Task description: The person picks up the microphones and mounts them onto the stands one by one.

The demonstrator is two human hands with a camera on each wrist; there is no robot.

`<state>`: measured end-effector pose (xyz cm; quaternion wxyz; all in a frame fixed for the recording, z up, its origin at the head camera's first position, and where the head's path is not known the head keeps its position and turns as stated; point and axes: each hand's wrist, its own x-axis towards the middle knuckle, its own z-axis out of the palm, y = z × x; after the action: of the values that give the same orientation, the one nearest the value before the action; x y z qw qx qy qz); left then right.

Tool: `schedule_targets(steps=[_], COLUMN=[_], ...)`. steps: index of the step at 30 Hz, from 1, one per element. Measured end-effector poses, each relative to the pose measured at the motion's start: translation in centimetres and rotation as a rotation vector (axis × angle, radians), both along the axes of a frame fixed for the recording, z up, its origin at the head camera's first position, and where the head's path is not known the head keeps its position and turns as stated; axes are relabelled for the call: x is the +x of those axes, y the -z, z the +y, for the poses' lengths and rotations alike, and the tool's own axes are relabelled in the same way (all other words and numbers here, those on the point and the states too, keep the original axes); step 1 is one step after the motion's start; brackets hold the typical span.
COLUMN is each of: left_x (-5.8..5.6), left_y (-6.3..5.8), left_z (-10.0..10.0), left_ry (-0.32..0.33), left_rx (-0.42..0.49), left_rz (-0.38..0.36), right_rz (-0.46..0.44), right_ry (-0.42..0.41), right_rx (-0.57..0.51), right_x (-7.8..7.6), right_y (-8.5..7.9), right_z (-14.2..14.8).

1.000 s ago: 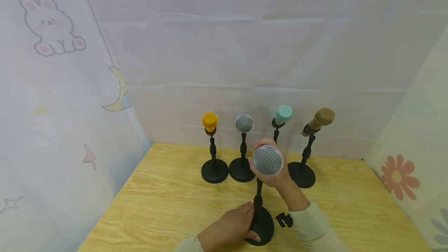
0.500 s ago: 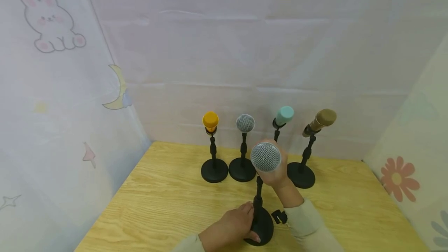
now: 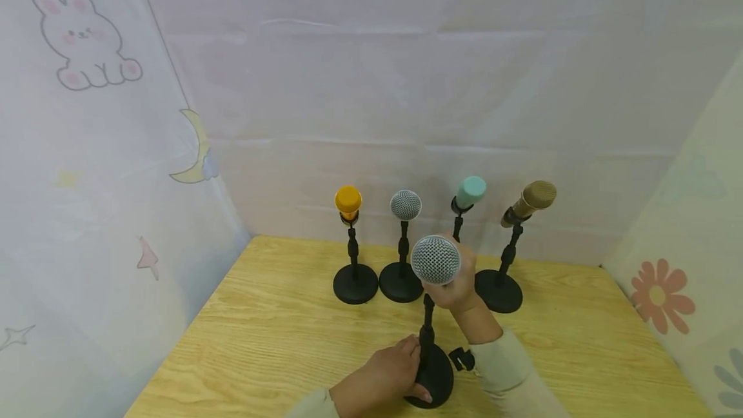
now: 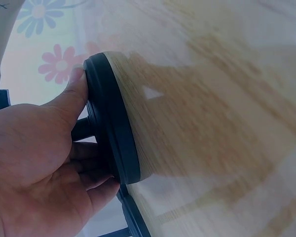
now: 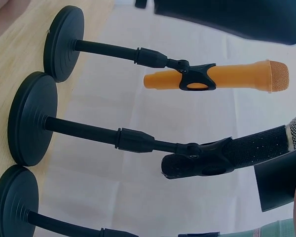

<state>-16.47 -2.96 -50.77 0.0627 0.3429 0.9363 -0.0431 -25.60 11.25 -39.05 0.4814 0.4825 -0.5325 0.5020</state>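
Note:
My left hand (image 3: pixel 384 373) holds down the round black base (image 3: pixel 434 382) of the nearest microphone stand (image 3: pixel 427 334). In the left wrist view, its thumb lies at one edge of that base (image 4: pixel 111 118) and its fingers reach round to the opposite edge. Above the stand, my right hand (image 3: pixel 462 282) grips a microphone (image 3: pixel 435 260) whose silver mesh head faces the head camera. The microphone's handle and the stand's top are hidden behind that head and the hand. A large dark shape (image 5: pixel 232 17) crosses the top of the right wrist view, out of focus.
Behind, a row of stands bears an orange microphone (image 3: pixel 348 202), a silver-headed one (image 3: pixel 405 205), a mint one (image 3: pixel 471 191) and a gold one (image 3: pixel 536 195). A small black piece (image 3: pixel 462 359) lies beside the right sleeve (image 3: pixel 507 366). Printed cloth (image 3: pixel 371 82) hangs around the wooden table (image 3: pixel 261 315).
My right hand and the microphone have shifted slightly to the left. The small black piece has slid a little left, too. My left hand stays at the stand's base.

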Motion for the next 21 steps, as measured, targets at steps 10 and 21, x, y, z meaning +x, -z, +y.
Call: schedule_targets(steps=[10, 21], left_x=[0.12, 0.15], left_y=[0.12, -0.08], left_z=[-0.04, 0.09], left_ry=[0.018, 0.004], left_rx=[0.006, 0.004], left_rz=[0.058, 0.037], right_rz=[0.066, 0.114], right_ry=[0.011, 0.146], right_rx=[-0.023, -0.027], right_x=[0.03, -0.02], right_y=[-0.06, 0.45], right_z=[0.02, 0.24])
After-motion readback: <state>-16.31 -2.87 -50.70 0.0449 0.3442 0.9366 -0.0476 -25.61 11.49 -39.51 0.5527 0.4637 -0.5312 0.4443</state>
